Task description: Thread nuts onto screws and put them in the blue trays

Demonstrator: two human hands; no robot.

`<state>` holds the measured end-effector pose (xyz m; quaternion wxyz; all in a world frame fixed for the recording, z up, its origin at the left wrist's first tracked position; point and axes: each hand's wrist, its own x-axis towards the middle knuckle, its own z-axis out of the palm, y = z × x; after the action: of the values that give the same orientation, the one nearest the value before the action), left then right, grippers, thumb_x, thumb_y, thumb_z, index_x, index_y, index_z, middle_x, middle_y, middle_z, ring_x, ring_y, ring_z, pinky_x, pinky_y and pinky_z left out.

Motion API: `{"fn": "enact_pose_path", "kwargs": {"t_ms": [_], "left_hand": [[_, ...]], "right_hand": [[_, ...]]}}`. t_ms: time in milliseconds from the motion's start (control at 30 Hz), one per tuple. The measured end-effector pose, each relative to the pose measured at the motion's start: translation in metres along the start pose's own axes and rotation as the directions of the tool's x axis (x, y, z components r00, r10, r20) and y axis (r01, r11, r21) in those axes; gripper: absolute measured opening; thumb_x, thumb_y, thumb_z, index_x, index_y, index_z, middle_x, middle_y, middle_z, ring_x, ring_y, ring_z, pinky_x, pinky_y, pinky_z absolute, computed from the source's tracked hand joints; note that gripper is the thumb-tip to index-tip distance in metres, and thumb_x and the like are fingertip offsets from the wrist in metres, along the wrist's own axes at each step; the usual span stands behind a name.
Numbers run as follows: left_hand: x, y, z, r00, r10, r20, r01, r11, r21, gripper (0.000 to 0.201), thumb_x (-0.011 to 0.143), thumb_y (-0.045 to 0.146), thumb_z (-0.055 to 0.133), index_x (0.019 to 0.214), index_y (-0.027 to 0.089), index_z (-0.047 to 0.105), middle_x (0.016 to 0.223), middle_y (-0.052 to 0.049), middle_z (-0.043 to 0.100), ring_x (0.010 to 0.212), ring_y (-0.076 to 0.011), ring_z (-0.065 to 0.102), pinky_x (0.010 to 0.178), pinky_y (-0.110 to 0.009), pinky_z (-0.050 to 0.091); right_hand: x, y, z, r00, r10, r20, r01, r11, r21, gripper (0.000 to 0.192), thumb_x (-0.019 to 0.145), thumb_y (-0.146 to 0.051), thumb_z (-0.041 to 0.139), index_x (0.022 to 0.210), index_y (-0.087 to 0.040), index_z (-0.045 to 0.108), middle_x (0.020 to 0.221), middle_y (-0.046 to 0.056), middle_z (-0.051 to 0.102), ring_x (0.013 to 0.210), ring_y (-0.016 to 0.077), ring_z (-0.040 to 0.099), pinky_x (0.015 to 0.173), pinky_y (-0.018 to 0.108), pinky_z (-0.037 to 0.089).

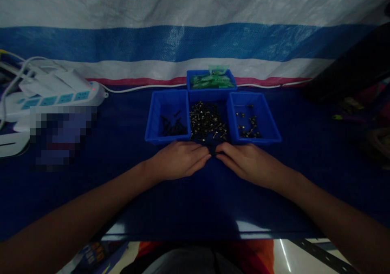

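Note:
My left hand point(179, 160) and my right hand point(246, 162) lie palm down on the dark blue table point(195, 201), fingertips almost meeting just in front of the middle blue bin point(208, 98). That bin is full of small dark metal parts point(207, 121). A left blue bin point(154, 119) holds a few black screws point(172, 125). A right blue bin point(268, 117) holds some small dark parts point(248, 127). Neither hand holds anything that I can see; the fingers lie flat and close together.
A fourth blue bin point(190, 78) behind the others holds green packets point(211, 81). A white power strip point(55, 97) with plugs and cables sits at the far left. Dark objects lie at the right edge. A striped tarp point(195, 30) hangs behind the table.

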<state>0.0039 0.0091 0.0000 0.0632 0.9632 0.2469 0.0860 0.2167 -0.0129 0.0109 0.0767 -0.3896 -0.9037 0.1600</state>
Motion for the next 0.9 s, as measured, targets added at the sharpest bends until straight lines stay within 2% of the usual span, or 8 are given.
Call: {"fn": "enact_pose_path", "kwargs": {"t_ms": [233,433,900], "left_hand": [[-0.0007,0.0003,0.0003,1.000,-0.004,0.010,0.004,1.000,0.019,0.031,0.092,0.030,0.029,0.077,0.015,0.052,0.071,-0.001,0.055,0.065,-0.0122,0.054,0.063,-0.024,0.045],[-0.0009,0.0000,0.0012,1.000,0.009,-0.009,-0.009,1.000,0.022,0.030,0.092,0.028,0.028,0.079,0.015,0.052,0.073,-0.002,0.055,0.067,-0.0128,0.055,0.065,-0.024,0.045],[0.0004,0.0006,0.0008,0.999,-0.048,0.005,0.048,0.999,-0.008,0.032,0.092,0.035,0.030,0.082,0.015,0.053,0.072,-0.002,0.056,0.067,-0.0121,0.056,0.063,-0.023,0.045]], "right_hand": [[0.0004,-0.0003,-0.0009,1.000,-0.029,0.007,0.029,0.999,0.019,0.024,0.093,-0.026,0.031,0.100,-0.016,0.051,0.081,0.003,0.062,0.070,0.0128,0.060,0.065,0.024,0.042],[0.0004,0.0007,0.0003,1.000,-0.030,0.006,0.030,1.000,0.006,0.022,0.090,-0.030,0.039,0.101,-0.016,0.052,0.080,0.003,0.062,0.071,0.0137,0.060,0.064,0.024,0.043],[0.0012,-0.0008,-0.0020,0.998,-0.051,0.034,0.052,0.999,-0.016,0.026,0.093,-0.028,0.031,0.095,-0.016,0.054,0.076,0.003,0.061,0.066,0.0124,0.059,0.061,0.024,0.040]]}}
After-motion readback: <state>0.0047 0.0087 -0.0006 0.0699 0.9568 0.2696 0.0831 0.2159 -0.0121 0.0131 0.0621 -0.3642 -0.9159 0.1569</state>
